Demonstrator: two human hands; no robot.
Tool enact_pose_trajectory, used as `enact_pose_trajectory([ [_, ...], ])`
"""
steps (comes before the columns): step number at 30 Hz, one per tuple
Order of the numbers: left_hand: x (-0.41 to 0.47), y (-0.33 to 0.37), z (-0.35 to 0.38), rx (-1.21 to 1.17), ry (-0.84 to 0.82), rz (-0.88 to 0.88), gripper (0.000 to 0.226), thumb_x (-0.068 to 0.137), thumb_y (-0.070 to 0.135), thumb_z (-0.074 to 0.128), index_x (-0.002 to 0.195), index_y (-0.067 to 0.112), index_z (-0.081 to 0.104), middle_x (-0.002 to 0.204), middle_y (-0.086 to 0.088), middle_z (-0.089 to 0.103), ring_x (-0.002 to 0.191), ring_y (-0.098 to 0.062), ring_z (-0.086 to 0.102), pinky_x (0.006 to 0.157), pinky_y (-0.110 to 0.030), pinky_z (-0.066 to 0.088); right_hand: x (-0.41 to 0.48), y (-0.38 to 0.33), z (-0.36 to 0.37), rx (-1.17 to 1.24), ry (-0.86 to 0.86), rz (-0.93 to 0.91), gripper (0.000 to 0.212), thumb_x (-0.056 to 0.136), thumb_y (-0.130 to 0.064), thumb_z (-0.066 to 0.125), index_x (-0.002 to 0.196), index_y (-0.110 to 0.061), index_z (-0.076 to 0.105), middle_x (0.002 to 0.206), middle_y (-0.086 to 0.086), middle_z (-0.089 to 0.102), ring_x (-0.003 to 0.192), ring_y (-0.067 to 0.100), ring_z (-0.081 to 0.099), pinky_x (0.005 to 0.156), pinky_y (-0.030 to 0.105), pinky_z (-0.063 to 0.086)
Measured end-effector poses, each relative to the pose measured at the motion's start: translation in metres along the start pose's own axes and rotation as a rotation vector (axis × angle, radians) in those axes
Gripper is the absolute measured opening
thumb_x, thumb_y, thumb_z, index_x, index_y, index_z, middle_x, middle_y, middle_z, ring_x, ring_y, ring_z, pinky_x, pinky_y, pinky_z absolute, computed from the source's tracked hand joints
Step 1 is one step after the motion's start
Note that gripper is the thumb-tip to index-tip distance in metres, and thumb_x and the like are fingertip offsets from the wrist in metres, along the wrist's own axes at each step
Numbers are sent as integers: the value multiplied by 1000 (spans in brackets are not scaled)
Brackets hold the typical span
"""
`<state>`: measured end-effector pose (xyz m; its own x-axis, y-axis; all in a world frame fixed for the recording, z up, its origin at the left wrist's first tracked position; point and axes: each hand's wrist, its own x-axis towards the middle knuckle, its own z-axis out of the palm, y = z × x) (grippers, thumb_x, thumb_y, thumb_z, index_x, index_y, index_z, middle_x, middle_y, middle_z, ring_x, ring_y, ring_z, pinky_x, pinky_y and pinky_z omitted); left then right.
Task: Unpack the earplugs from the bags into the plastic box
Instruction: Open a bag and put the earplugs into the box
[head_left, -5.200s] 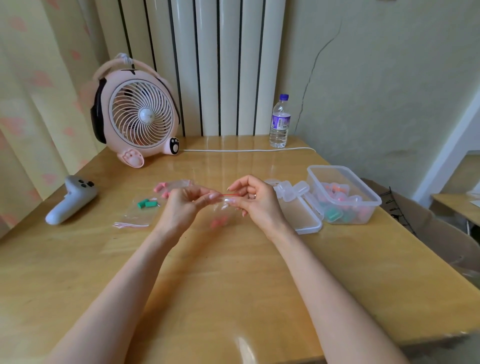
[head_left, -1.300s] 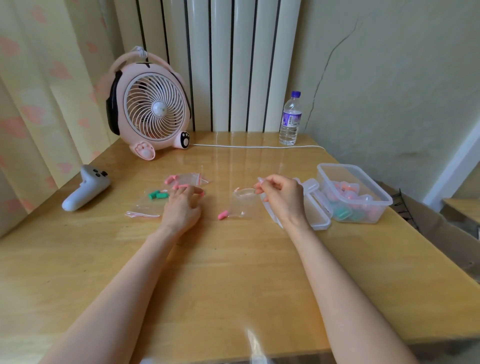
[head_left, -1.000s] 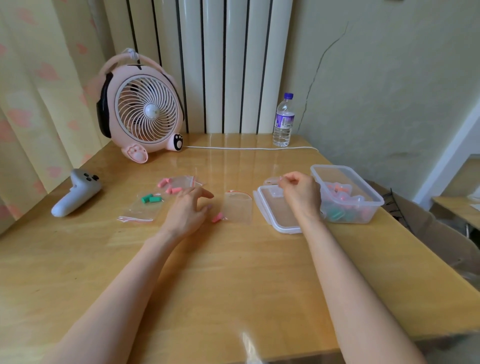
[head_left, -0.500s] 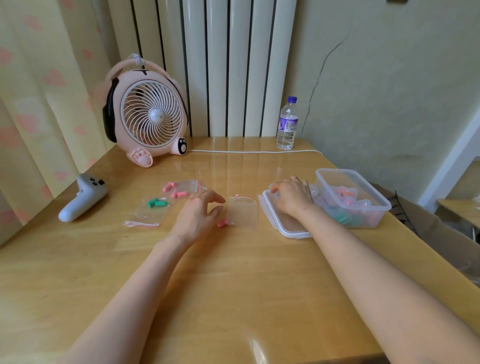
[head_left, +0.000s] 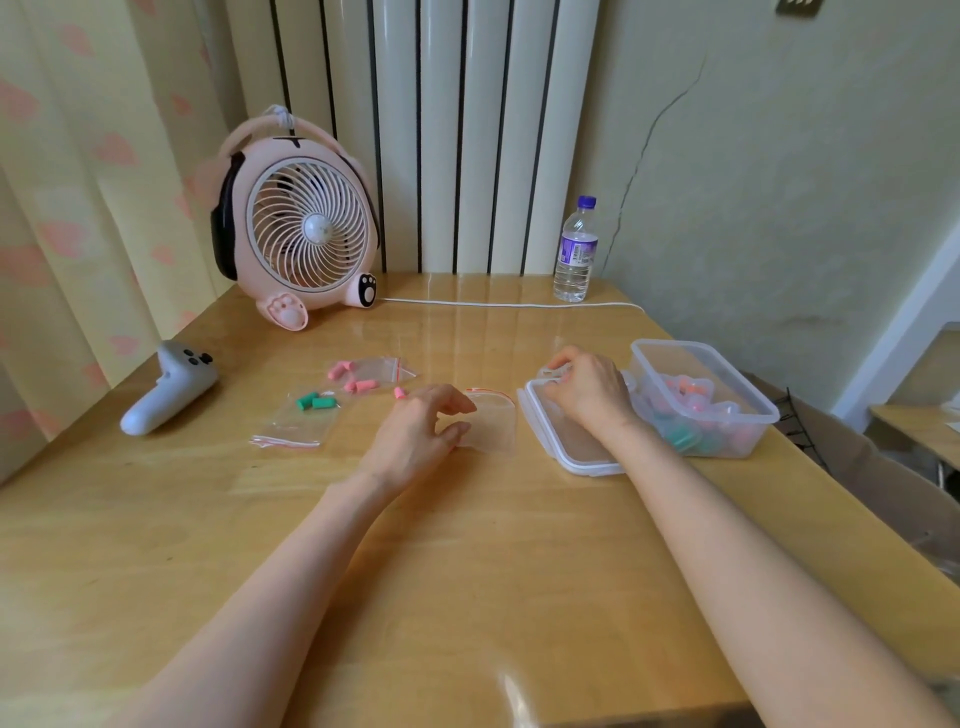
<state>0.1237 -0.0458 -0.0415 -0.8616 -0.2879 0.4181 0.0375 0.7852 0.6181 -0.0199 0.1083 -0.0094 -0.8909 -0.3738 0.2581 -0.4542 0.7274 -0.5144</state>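
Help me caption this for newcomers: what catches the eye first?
The pink fan stands out, at the far left of the table. Next comes the plastic box of pink and green earplugs at right, its lid beside it under the right hand. The left hand hovers at a clear bag mid-table.

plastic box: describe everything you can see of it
Clear plastic box, rectangular, rounded corners, thick rim; open and upright near the table's right edge. Through its walls: small clear cases of pink and green earplugs. Its lid lies flat just left of it. The right hand, gripping another case over the lid, is close to the left wall; contact unclear.
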Motion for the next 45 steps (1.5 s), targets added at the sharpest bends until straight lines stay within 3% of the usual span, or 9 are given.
enact_pose_trajectory([
  [3, -1, 5, 1, -135, -5, -51, 17, 85, 3, 62, 101, 7, 63, 98, 0, 64, 89, -14, 63, 74, -26, 55, -6, -13, 2, 252, 31, -10, 24, 81, -5, 59, 102, -15, 65, 91, 5, 62, 96, 24, 60, 82, 26, 45],
  [13, -1, 2, 0, -85, 27, -88, 11, 88, 6, 58, 98, 8, 62, 76, 10, 59, 64, 1, 56, 59, -5, 42, -20, -8, 7, -234, -202, 71, 23, 87, -20, 56, 107, -21, 68, 118, 2, 63, 111, 27, 54, 80, 31, 43],
  [19, -1, 1, 0, -85, 30, -77, 11, 88, 7, 58, 98, 8, 63, 75, 12, 58, 64, -1, 57, 68, -18, 47, -27, -6, -15, -145, -315, 95, 25, 82, -7, 68, 105, -14, 70, 115, 7, 63, 108, 27, 57, 91, 36, 50],
  [23, -2, 5, 3, -182, 20, -56, 12, 86, 6, 63, 97, 10, 62, 86, 4, 64, 70, -2, 59, 59, -10, 48, -25, -7, -18, 262, -169, 125, 32, 79, 4, 66, 106, -13, 68, 99, 5, 62, 99, 21, 58, 81, 28, 47],
  [29, -3, 8, 11, -246, 121, 93, 56, 70, 21, 80, 116, 10, 50, 114, 0, 55, 97, -9, 55, 80, -20, 47, -41, -36, -9, 1151, -485, 59, 41, 82, 12, 58, 120, -4, 58, 92, 8, 63, 83, 15, 63, 70, 24, 53],
  [34, -1, 5, 7, -254, 225, 102, 47, 66, 19, 83, 101, 8, 52, 101, -8, 60, 87, -4, 54, 75, -22, 47, -48, -48, 10, 1340, -536, 149, 41, 83, 11, 58, 123, 2, 53, 91, 12, 64, 71, 12, 66, 52, 20, 50],
  [39, 0, 3, 1, -213, 199, 162, 46, 63, 30, 83, 96, 15, 54, 98, -7, 59, 85, -4, 53, 67, -28, 49, -51, -49, 18, 1387, -532, 142, 40, 83, 9, 59, 122, 4, 52, 93, 14, 64, 75, 18, 67, 61, 23, 55],
  [42, 0, 2, -2, -197, 168, 211, 50, 63, 50, 72, 96, 17, 55, 98, -1, 58, 83, 2, 52, 61, -16, 46, -52, -47, 19, 1360, -540, 111, 34, 84, 3, 62, 117, 0, 55, 94, 15, 65, 81, 26, 64, 65, 26, 56],
  [45, 1, -1, -3, -132, 161, 233, 47, 65, 34, 80, 101, 13, 58, 101, -4, 58, 83, -2, 52, 62, -7, 42, -55, -44, 20, 1268, -562, 92, 28, 86, -11, 65, 113, -5, 58, 90, 14, 68, 69, 22, 65, 76, 38, 59],
])
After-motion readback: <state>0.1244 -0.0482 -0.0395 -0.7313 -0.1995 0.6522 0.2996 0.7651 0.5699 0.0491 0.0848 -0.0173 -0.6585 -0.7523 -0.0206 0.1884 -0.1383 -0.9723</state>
